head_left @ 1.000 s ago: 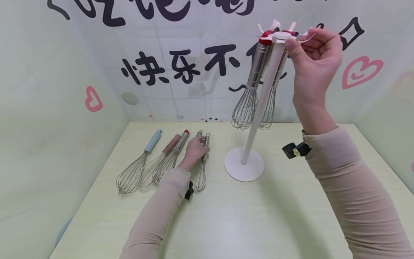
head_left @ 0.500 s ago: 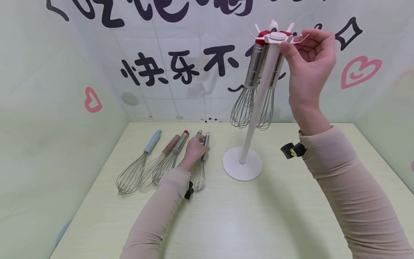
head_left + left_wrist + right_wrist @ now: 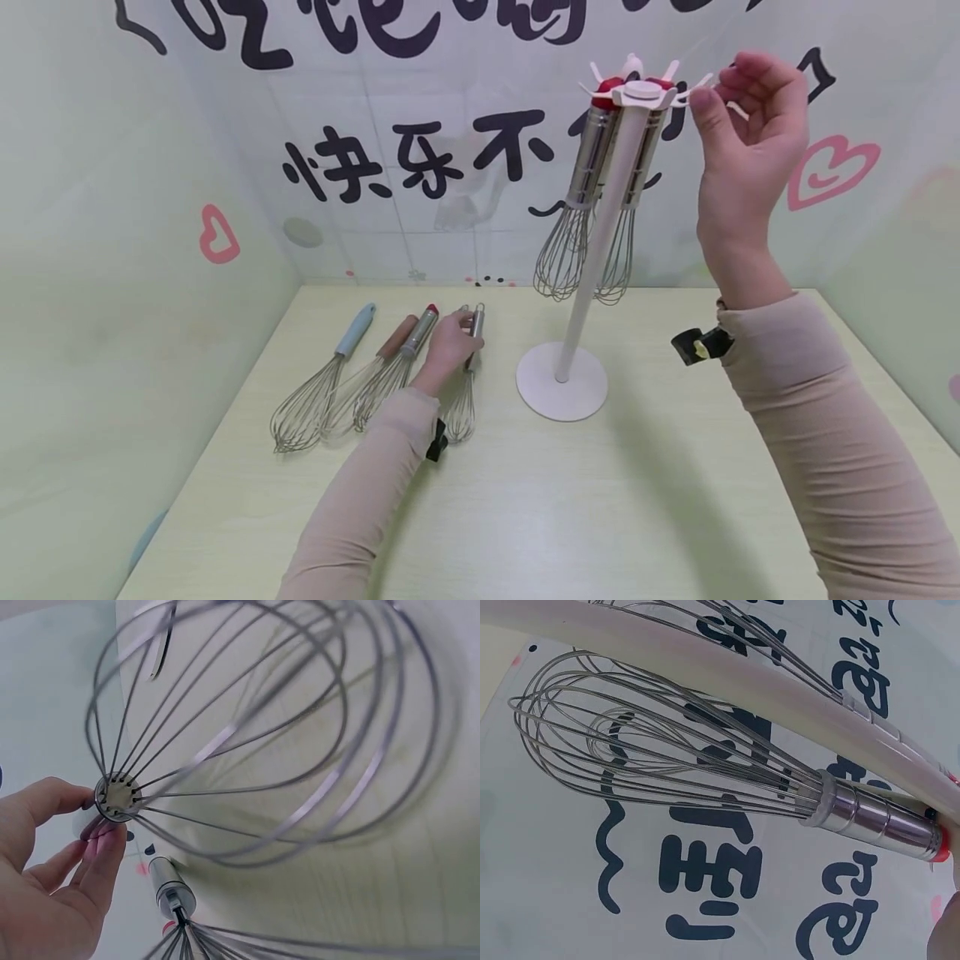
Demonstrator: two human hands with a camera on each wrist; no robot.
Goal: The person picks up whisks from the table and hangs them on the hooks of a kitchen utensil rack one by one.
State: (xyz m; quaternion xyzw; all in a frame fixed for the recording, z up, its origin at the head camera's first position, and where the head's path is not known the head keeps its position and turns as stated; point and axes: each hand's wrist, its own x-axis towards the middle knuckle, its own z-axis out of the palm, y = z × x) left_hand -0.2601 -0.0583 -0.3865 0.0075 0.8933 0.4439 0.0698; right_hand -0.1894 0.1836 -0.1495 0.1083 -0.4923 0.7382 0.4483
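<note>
My left hand [image 3: 450,346] grips the steel handle of the rightmost whisk [image 3: 477,321] on the table. In the left wrist view, thumb and fingers surround the end of the whisk handle [image 3: 118,797], its wire loops spreading forward. A white stand [image 3: 607,204] with upturned hooks on top carries whisks with steel handles and red ends, hanging wires down. One hanging whisk [image 3: 870,817] shows beside the pole in the right wrist view. My right hand [image 3: 753,137] is raised beside the stand's top, fingers loosely bent, thumb and index tips right at the end of one hook.
Left of my left hand lie a whisk with a blue handle [image 3: 354,332], one with a brown handle [image 3: 397,335] and a steel one with a red tip [image 3: 420,331]. The stand's round base [image 3: 536,392] rests on the table. A printed wall sheet [image 3: 442,242] closes off the back.
The stand has shifted slightly left from its earlier position. My right hand, earlier pinching the hook, has moved right and off the stand's top. The left hand stays at the same whisk.
</note>
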